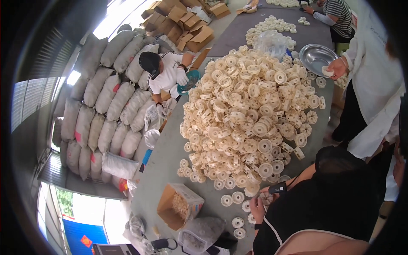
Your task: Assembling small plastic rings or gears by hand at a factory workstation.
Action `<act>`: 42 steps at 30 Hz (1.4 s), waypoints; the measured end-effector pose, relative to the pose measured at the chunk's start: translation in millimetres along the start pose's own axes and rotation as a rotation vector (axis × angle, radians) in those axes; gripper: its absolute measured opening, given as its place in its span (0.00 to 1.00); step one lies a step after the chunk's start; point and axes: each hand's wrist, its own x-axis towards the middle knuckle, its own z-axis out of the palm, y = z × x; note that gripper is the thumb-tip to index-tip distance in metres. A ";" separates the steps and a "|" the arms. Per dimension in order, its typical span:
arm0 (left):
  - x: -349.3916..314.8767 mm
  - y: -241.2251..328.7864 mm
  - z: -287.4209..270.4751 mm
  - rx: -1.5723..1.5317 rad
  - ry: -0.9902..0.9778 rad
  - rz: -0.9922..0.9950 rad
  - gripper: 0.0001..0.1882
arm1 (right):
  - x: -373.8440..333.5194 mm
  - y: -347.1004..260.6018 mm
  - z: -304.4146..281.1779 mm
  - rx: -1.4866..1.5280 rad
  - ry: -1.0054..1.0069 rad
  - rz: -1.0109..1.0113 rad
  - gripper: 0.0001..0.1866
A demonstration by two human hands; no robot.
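At the near right edge of the table, my left hand (256,208) and my right hand (266,190) come together on a round cream plastic part (266,198), shaped like a small spoked wheel. The fingers of both are bent round it, and some are hidden. A small black device (278,187) is strapped at my right wrist. Beside my hands, several like parts lie singly on the table, among them a loose wheel part (238,197). Just beyond rises a large heap of the same cream wheel parts (242,114).
An open cardboard box (170,204) and a clear plastic tub (195,240) stand at the near left of the grey table (157,170). A gloved co-worker (168,72) handles a teal basin (193,78). Another's hand (338,68) holds a part near a metal bowl (316,51). Sacks (97,91) are stacked left.
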 end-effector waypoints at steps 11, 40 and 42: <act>-27.1 -7.2 4.2 -0.206 -0.181 -0.027 0.17 | -43.9 -38.2 -68.0 -0.441 0.105 -0.212 0.23; -34.8 -31.5 -13.7 -0.722 -0.142 -0.366 0.12 | -53.6 -42.5 -77.0 -0.847 0.030 -0.188 0.31; -43.1 -52.6 -16.8 -0.721 -0.111 -0.362 0.11 | -105.2 -76.2 -57.1 -0.732 0.117 -0.277 0.30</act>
